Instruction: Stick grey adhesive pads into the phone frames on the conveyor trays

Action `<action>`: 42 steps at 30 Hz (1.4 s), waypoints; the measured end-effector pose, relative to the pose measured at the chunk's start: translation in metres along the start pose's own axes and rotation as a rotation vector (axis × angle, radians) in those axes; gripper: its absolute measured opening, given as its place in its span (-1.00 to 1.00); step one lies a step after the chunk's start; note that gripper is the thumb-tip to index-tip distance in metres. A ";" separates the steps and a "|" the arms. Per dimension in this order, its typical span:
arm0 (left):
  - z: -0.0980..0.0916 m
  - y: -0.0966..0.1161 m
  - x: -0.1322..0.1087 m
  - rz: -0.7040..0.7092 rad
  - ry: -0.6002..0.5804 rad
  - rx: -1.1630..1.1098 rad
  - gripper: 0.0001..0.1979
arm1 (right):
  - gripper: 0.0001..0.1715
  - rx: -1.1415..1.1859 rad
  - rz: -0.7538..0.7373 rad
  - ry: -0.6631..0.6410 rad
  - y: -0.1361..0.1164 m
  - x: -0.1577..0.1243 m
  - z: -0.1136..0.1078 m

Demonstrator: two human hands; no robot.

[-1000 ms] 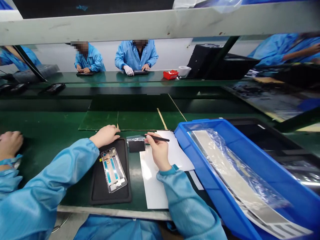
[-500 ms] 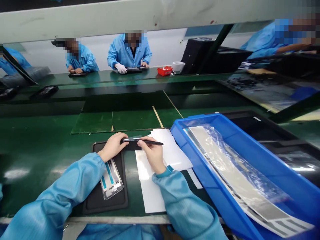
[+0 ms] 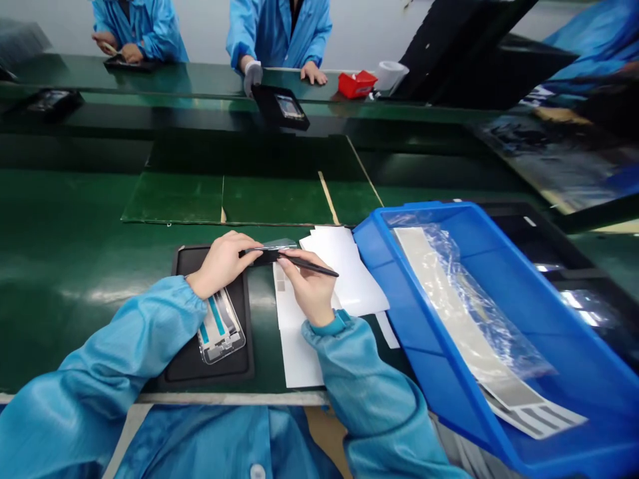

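**Left hand (image 3: 222, 264) pinches black film strip (image 3: 267, 256)**

The strip, with a clear backing, looks light, limp and easily creased, so it is best held by its edges. The right hand (image 3: 312, 289) grips a slim black stylus (image 3: 314, 267), fingertips at the strip's other end. Below, a phone frame (image 3: 220, 326) lies on a black mat (image 3: 188, 362). White sheets (image 3: 349, 273) and a blue plastic tray (image 3: 379, 266) sit rightward on the green surface (image 3: 74, 199).

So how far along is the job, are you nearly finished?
Done, it seems: the phone frame lies on the black mat, with blue strips inside it. In hand: the left hand and right hand hold a small dark piece, and the right also holds a black pen-like tool. Left: a long silvery sheet lies bagged in the blue bin, so probably plenty.
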State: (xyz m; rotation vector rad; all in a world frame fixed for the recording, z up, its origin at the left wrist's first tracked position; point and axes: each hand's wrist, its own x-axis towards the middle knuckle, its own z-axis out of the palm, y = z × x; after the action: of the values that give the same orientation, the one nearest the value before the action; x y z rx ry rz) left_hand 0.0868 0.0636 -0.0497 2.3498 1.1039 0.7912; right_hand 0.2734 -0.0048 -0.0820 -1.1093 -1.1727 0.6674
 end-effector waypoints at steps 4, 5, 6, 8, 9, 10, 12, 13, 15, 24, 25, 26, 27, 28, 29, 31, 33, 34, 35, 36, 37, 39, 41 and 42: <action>0.003 -0.002 -0.001 0.024 -0.005 -0.002 -0.84 | -0.84 -0.058 -0.010 -0.001 0.001 -0.002 -0.001; 0.003 -0.002 -0.001 0.033 -0.010 -0.002 -0.84 | -0.84 -0.061 -0.013 -0.001 0.001 -0.003 -0.001; 0.003 -0.003 -0.001 0.044 -0.018 0.000 -0.84 | -0.84 -0.061 -0.018 -0.001 0.001 -0.003 -0.001; 0.004 -0.004 -0.001 0.066 -0.032 0.008 -0.82 | -0.84 -0.062 -0.032 0.001 0.002 -0.003 -0.002; 0.004 -0.004 -0.001 0.077 -0.040 0.013 -0.80 | -0.84 -0.067 -0.041 0.003 0.002 -0.004 -0.002; 0.004 -0.004 -0.001 0.088 -0.046 0.016 -0.79 | -0.84 -0.074 -0.049 0.008 0.002 -0.004 -0.002; 0.004 -0.004 -0.001 0.108 -0.053 0.011 -0.78 | -0.85 -0.093 -0.059 0.015 0.002 -0.004 -0.002; 0.003 -0.004 -0.002 0.117 -0.059 0.004 -0.78 | -0.85 -0.101 -0.066 0.024 0.001 -0.003 -0.002; 0.003 -0.002 -0.002 0.129 -0.074 -0.013 -0.77 | -0.86 -0.113 -0.090 0.071 -0.001 -0.002 -0.002; 0.001 0.005 -0.001 0.114 -0.046 -0.048 -0.77 | -0.86 -0.057 -0.091 0.205 0.000 0.004 -0.001; 0.001 0.006 -0.002 0.121 -0.042 -0.059 -0.76 | -0.87 -0.064 -0.102 0.203 0.001 0.003 -0.001; 0.001 0.007 -0.002 0.129 -0.038 -0.072 -0.76 | -0.88 -0.075 -0.114 0.201 0.001 0.003 -0.001; 0.001 0.007 -0.002 0.138 -0.034 -0.083 -0.76 | -0.88 -0.086 -0.120 0.199 0.001 0.003 0.000; 0.001 0.007 -0.003 0.144 -0.026 -0.092 -0.76 | -0.88 -0.097 -0.123 0.200 0.002 0.003 0.000; 0.002 0.006 -0.003 0.150 -0.016 -0.098 -0.77 | -0.88 -0.108 -0.122 0.201 0.002 0.003 0.001; 0.002 0.005 -0.004 0.155 0.005 -0.098 -0.79 | -0.88 -0.123 -0.119 0.206 0.001 0.003 0.001; 0.003 0.004 -0.004 0.156 0.022 -0.080 -0.79 | -0.88 -0.126 -0.126 0.204 0.000 0.003 0.001; 0.003 0.003 -0.004 0.160 0.029 -0.067 -0.79 | -0.88 -0.130 -0.138 0.201 0.000 0.003 0.001; 0.004 0.002 -0.004 0.166 0.039 -0.052 -0.79 | -0.88 -0.142 -0.157 0.198 -0.002 0.003 0.000; 0.004 0.001 -0.004 0.177 0.052 -0.035 -0.78 | -0.87 -0.164 -0.186 0.199 -0.003 0.002 -0.001; 0.005 0.001 -0.004 0.191 0.066 -0.019 -0.78 | -0.86 -0.197 -0.220 0.199 -0.004 0.002 -0.002; 0.007 -0.001 -0.005 0.224 0.086 0.010 -0.78 | -0.83 -0.272 -0.286 0.188 -0.007 0.001 -0.003; 0.008 -0.002 -0.005 0.255 0.098 0.028 -0.79 | -0.80 -0.312 -0.331 0.147 -0.010 0.000 -0.004; 0.009 -0.002 -0.005 0.268 0.099 0.034 -0.79 | -0.78 -0.312 -0.344 0.118 -0.010 0.000 -0.005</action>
State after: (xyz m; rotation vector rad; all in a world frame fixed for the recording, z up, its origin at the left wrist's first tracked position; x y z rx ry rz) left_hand 0.0887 0.0598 -0.0590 2.5449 0.8551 0.9987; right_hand 0.2764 -0.0103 -0.0729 -1.1494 -1.3533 0.1542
